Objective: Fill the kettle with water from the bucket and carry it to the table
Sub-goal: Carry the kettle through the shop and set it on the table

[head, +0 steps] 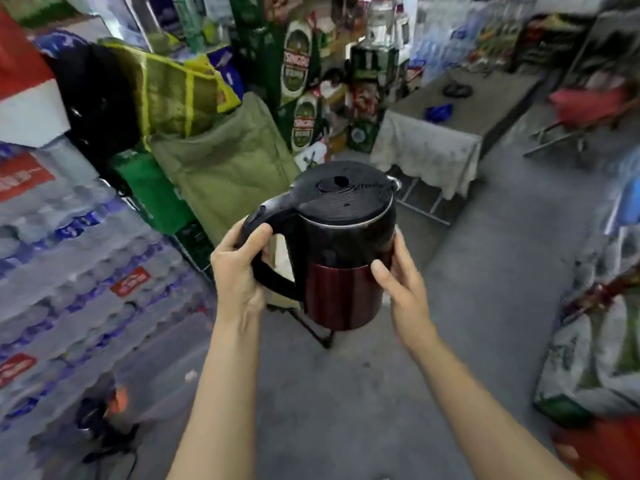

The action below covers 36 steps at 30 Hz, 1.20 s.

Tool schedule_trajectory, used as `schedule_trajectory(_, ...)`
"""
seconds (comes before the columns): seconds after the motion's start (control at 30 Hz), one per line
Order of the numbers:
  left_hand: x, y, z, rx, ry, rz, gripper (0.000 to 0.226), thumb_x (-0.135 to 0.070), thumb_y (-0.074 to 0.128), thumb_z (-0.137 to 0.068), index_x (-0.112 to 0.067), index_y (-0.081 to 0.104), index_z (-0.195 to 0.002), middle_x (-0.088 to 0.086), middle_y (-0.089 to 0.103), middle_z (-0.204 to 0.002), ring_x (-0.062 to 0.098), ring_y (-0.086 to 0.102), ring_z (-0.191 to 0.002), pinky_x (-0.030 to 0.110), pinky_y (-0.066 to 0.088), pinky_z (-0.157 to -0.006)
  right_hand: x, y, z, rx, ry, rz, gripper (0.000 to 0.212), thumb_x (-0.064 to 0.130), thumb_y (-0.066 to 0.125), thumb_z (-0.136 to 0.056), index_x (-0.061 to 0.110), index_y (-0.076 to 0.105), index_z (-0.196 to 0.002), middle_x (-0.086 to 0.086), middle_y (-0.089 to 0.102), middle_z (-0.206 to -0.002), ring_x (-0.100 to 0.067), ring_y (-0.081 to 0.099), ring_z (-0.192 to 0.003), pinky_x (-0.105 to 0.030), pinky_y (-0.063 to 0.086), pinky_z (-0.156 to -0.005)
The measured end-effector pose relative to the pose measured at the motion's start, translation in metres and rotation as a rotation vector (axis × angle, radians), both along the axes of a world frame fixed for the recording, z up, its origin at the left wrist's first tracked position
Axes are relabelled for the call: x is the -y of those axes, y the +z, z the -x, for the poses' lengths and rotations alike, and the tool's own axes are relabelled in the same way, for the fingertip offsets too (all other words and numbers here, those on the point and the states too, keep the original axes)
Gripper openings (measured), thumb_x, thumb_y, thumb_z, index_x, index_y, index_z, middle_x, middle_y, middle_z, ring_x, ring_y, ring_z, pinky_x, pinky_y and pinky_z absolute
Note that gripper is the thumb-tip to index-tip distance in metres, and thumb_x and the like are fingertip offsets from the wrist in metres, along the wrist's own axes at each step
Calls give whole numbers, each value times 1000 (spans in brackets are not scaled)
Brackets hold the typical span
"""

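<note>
1. two hands on the kettle [341, 244]: left hand [239, 268] wrapped round its black handle, right hand [401, 282] pressed flat on the far side of the body, fingers loosely spread.
2. kettle held in the air, lid shut, upright; long axis vertical, handle to the left of the body, spout to the right and away.
3. step: looks like the carry leg; bucket not in view.
4. next: walk on to the cloth-covered table [429, 150] beyond the kettle, keep the kettle level, set it down.
</note>
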<state>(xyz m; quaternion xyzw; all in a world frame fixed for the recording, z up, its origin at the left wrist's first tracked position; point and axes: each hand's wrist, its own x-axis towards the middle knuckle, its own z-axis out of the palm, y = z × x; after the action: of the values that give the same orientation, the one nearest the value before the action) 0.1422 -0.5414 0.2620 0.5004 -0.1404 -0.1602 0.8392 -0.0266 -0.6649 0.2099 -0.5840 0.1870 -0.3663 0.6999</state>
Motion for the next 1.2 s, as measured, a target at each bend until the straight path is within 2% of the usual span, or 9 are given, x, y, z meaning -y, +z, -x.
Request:
schedule_trajectory(0.17,96,-4,19,16,-162,19,11,-18,78,-65,-17,75,-75,-2,52,-60,12,39,-52,22,32,-53,78,3,38,9,-105,29,67,1,55,-96,9,26,-155,11,39,-155,6,38,-140,-22,28,-118)
schedule_trajectory(0.3,171,-3,35,-7,-250,28,7,-10,75,-72,-14,74,-78,-4,58,-64,10,44,-54,19,37,-52,134,7,61,13,-207,36,71,12,59,-92,11,27,-156,7,38,-158,-2,35,-144,-29,26,-120)
schedule_trajectory(0.43,249,-6,45,-11,-341,15,6,-11,74,-74,-16,74,-77,-2,59,-69,12,46,-59,19,39,-54,192,6,79,24,-295,26,71,10,57,-92,10,26,-156,3,36,-160,-6,34,-146,-33,24,-122)
schedule_trajectory(0.5,287,-10,46,-10,-394,7,6,-12,74,-75,-18,74,-75,-2,57,-65,12,45,-56,21,37,-53,221,6,83,37,-327,24,69,7,56,-93,9,26,-155,0,37,-159,-9,35,-146,-36,24,-122)
schedule_trajectory(0.6,342,-19,44,-8,-459,2,9,-14,76,-74,-14,72,-83,0,51,-62,14,39,-54,23,33,-53,264,2,86,47,-369,16,65,2,54,-95,8,29,-154,-1,40,-158,-10,37,-145,-34,26,-121)
schedule_trajectory(0.83,472,-19,36,-20,-579,-21,24,-15,76,-71,-18,75,-95,-1,62,-70,14,42,-57,22,36,-52,375,-3,82,44,-481,-41,64,-2,53,-95,10,31,-154,3,46,-154,-6,43,-140,-24,34,-114)
schedule_trajectory(1.07,601,-15,38,-27,-660,0,37,-12,81,-67,-14,73,-103,-4,66,-74,9,49,-56,20,42,-55,506,0,83,45,-506,-26,66,0,54,-96,11,29,-155,2,40,-158,-10,37,-145,-38,26,-121)
schedule_trajectory(1.2,674,-10,43,-89,-651,42,42,-6,74,-69,-4,67,-110,-3,69,-74,8,56,-58,18,46,-57,586,6,84,35,-483,5,64,-1,53,-95,15,32,-154,6,46,-154,-6,42,-141,-29,32,-117)
